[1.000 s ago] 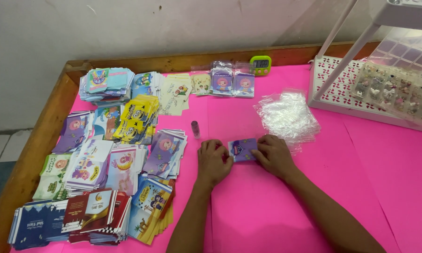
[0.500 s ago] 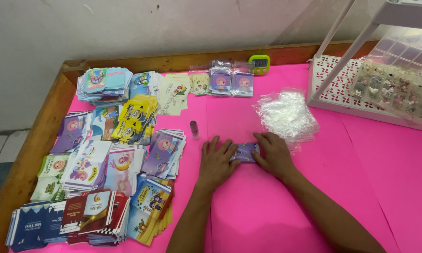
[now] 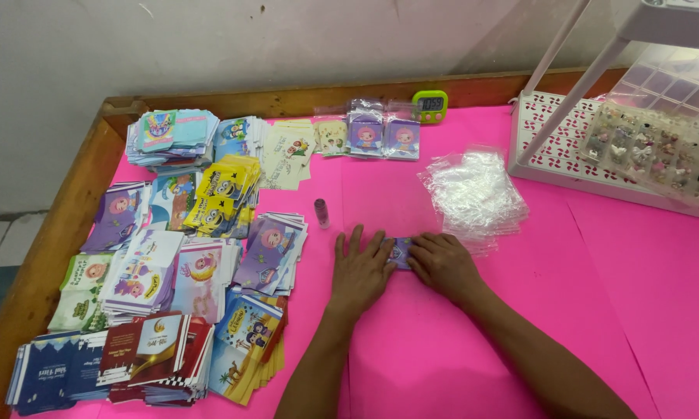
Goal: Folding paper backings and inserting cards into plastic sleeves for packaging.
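A small purple printed card (image 3: 401,252) is pressed flat on the pink bench (image 3: 458,365), nearly hidden between the two hands. The left hand (image 3: 359,268) lies open with fingers spread, its fingertips on the card's left edge; the right hand (image 3: 442,262) is curled over the card's right part, pinning it rather than gripping it.

A slip is likely if pressure is uneven: the glossy card could skid on the smooth pink sheet, or be creased crookedly. The small pink vial (image 3: 321,213) standing just beside the left hand could be knocked over by a careless sweep, and the loose heap of clear plastic sleeves (image 3: 474,194) near the right hand could be scattered.

The bench is bordered by a wooden rim (image 3: 62,233) and set against a pale wall (image 3: 287,39); stacks of printed cards (image 3: 171,264) cover its left side.
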